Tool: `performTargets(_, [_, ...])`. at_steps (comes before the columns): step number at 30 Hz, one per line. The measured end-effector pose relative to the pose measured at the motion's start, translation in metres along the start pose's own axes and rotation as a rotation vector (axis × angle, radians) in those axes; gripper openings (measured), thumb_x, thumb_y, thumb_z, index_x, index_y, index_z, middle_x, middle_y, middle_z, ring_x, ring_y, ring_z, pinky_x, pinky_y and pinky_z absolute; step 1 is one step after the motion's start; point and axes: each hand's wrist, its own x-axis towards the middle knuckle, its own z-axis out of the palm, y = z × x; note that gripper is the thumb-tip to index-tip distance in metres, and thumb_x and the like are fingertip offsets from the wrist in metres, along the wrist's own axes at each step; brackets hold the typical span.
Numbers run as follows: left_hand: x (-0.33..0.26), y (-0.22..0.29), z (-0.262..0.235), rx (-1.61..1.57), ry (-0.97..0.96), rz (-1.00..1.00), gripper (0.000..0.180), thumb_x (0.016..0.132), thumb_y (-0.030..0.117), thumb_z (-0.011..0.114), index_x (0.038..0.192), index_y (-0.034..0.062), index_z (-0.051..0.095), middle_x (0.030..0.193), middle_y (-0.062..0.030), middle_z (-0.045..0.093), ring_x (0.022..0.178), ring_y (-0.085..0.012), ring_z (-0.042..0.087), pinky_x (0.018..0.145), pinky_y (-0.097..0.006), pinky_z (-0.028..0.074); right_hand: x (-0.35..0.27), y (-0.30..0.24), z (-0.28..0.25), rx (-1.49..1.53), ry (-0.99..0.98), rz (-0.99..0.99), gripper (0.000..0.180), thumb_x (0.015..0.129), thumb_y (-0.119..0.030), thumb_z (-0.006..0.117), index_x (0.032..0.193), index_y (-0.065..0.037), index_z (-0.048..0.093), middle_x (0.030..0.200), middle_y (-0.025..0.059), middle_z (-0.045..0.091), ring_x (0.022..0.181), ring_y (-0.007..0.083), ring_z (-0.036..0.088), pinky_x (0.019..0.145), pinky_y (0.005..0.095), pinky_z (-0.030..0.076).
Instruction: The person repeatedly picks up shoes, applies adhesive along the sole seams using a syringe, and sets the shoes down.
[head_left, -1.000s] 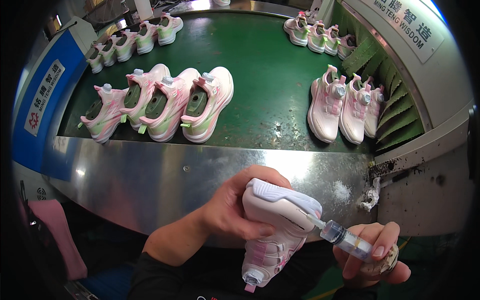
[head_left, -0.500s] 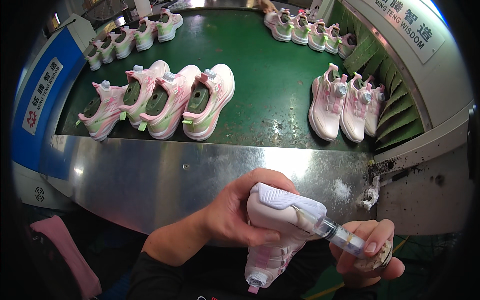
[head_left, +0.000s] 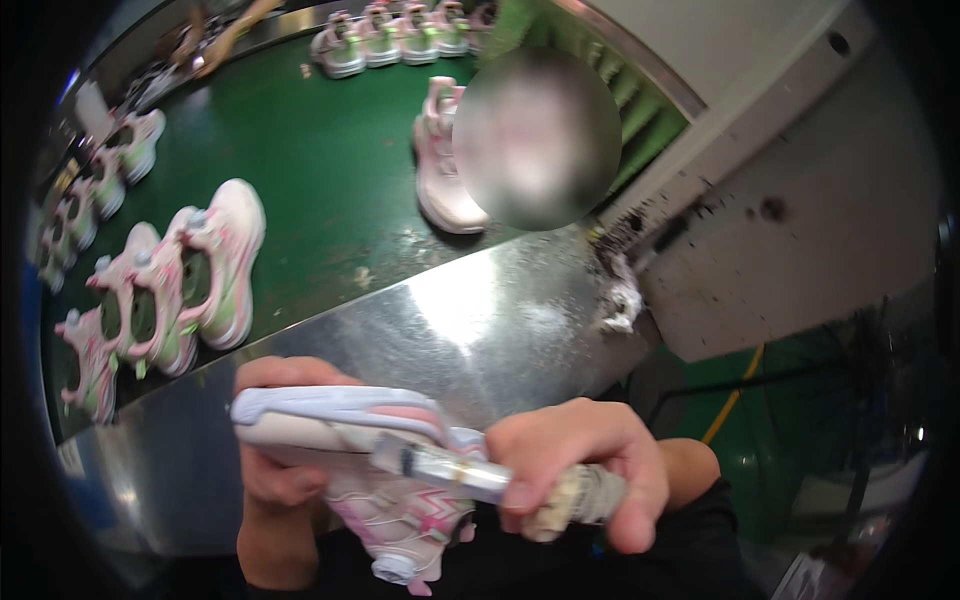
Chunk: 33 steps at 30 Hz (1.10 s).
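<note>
A pale pink and white sneaker [head_left: 330, 425] lies on its side in my left hand [head_left: 275, 450], with its sole edge turned up and the toe toward the left. Its dial knob [head_left: 394, 569] hangs at the bottom. My right hand [head_left: 590, 455] is closed around a clear syringe [head_left: 450, 470], whose plunger end is covered by a lumpy off-white wrapping [head_left: 560, 510]. The syringe's nozzle points left along the line between upper and sole; blur hides whether it touches.
Beyond the metal ledge [head_left: 400, 330] runs a green conveyor belt [head_left: 310, 150]. Finished-looking sneakers [head_left: 225, 270] stand in a row at left, with others [head_left: 380, 40] at the far side. One sneaker [head_left: 440, 170] stands beside a blurred patch. Crumpled white material [head_left: 622, 300] sits at the ledge's right end.
The view has swung right and tilted. The sneaker has turned in my left hand to show its long sole edge, and the syringe now lies nearer level along its side.
</note>
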Motion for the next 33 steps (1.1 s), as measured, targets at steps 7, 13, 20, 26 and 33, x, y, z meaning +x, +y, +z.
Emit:
performTargets(7, [0.002,-0.008,0.006,0.128,0.075,-0.050,0.070,0.071,0.037,0.068,0.122,0.0049,0.032,0.106,-0.0124,0.047,0.097,-0.0265,0.056,0.080,-0.043,0.051,-0.016,0.008,-0.008,0.022,0.103,0.050,0.050,0.080,-0.026,0.070,0.116,0.002,0.050,0.109,0.0083,0.054,0.098,0.0134,0.051,0.085,0.0284,0.041])
performTargets(13, [0.010,-0.012,-0.005,-0.013,0.066,-0.254,0.078,0.067,0.034,0.070,0.130,0.0066,0.034,0.120,-0.0172,0.047,0.105,-0.0353,0.054,0.089,-0.051,0.046,-0.034,0.016,-0.018,0.049,0.193,0.053,0.055,0.078,-0.027,0.072,0.115,0.007,0.050,0.100,0.0145,0.055,0.087,0.0234,0.059,0.079,0.0334,0.045])
performTargets(20, [0.012,-0.010,-0.013,-0.025,0.036,-0.266,0.074,0.069,0.039,0.069,0.122,-0.0040,0.042,0.109,-0.0254,0.056,0.099,-0.0379,0.059,0.086,-0.050,0.049,-0.045,0.034,-0.020,-0.011,0.285,0.005,0.058,0.076,-0.038,0.072,0.110,0.006,0.055,0.087,0.0141,0.057,0.078,0.0195,0.056,0.070,0.0286,0.043])
performTargets(26, [0.013,-0.011,-0.017,-0.196,0.134,-0.233,0.064,0.069,0.026,0.069,0.121,-0.0035,0.044,0.110,-0.0227,0.057,0.098,-0.0331,0.060,0.085,-0.043,0.050,-0.048,0.041,-0.021,-0.048,0.299,0.005,0.056,0.076,-0.038,0.073,0.108,0.005,0.057,0.085,0.0139,0.059,0.077,0.0184,0.056,0.068,0.0272,0.041])
performTargets(33, [0.006,-0.008,-0.041,-0.135,0.179,-0.255,0.064,0.071,0.024,0.065,0.124,-0.0024,0.042,0.113,-0.0192,0.056,0.100,-0.0301,0.059,0.085,-0.041,0.050,-0.057,0.048,-0.025,-0.120,0.249,-0.006,0.053,0.075,-0.035,0.074,0.107,0.005,0.058,0.087,0.0135,0.063,0.073,0.0156,0.052,0.064,0.0255,0.039])
